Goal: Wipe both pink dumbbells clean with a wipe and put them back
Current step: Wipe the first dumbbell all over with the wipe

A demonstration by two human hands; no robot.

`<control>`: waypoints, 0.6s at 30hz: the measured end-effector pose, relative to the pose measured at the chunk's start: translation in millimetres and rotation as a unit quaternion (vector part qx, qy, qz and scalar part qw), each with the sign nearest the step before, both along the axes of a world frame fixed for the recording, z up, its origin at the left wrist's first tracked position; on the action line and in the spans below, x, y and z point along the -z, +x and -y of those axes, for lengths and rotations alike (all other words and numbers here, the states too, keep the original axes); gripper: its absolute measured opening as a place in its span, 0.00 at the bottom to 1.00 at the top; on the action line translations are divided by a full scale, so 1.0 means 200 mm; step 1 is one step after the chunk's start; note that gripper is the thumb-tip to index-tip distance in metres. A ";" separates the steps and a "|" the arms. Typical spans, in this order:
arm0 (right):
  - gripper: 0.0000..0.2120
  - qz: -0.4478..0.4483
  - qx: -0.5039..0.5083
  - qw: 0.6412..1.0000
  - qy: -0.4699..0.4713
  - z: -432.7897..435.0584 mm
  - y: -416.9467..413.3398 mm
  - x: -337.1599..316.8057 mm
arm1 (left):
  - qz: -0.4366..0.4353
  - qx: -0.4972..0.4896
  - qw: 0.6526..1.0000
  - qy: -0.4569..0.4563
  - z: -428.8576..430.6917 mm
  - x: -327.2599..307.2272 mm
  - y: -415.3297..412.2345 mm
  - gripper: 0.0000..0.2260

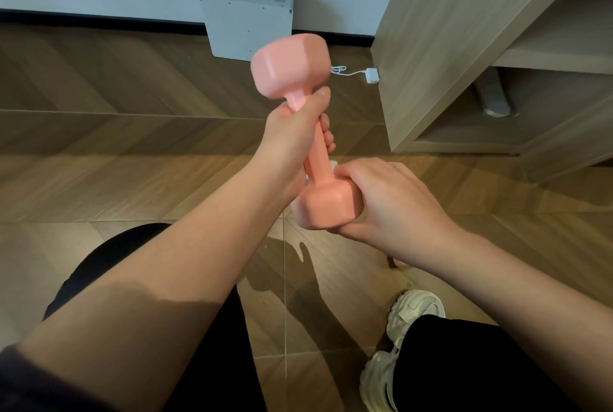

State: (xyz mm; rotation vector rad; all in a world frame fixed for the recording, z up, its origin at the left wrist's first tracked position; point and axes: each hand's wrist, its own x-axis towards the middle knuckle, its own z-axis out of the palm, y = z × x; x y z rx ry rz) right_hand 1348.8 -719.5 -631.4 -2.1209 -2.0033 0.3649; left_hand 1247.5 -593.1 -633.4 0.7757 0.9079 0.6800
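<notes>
dumbbell tilted, handle in left hand

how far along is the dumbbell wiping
Nothing clearly finished. In hand: the left hand grips the handle of one pink dumbbell while the right hand wraps its lower head, a scrap of white wipe showing against the handle. Left: finishing it, the second dumbbell, not clearly in view, and putting both back.
</notes>
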 end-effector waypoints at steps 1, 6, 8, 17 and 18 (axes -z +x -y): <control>0.29 -0.011 0.010 1.000 0.003 0.00 0.00 0.00 | -0.009 0.014 1.000 0.006 0.00 0.00 0.00 0.07; 0.23 -0.188 0.042 0.981 0.028 0.02 0.01 -0.02 | 0.058 0.062 0.996 -0.034 -0.05 -0.01 -0.06 0.05; 0.23 -0.234 0.053 0.970 0.033 0.03 0.03 -0.05 | 0.102 0.078 0.991 -0.046 -0.07 -0.02 -0.07 0.06; 0.30 -0.283 0.026 0.959 -0.004 0.00 0.06 -0.05 | 0.159 0.051 0.976 -0.142 -0.08 -0.01 -0.02 0.16; 0.29 -0.284 0.023 0.959 -0.003 0.00 0.07 -0.05 | 0.156 0.055 0.976 -0.139 -0.08 -0.01 -0.01 0.16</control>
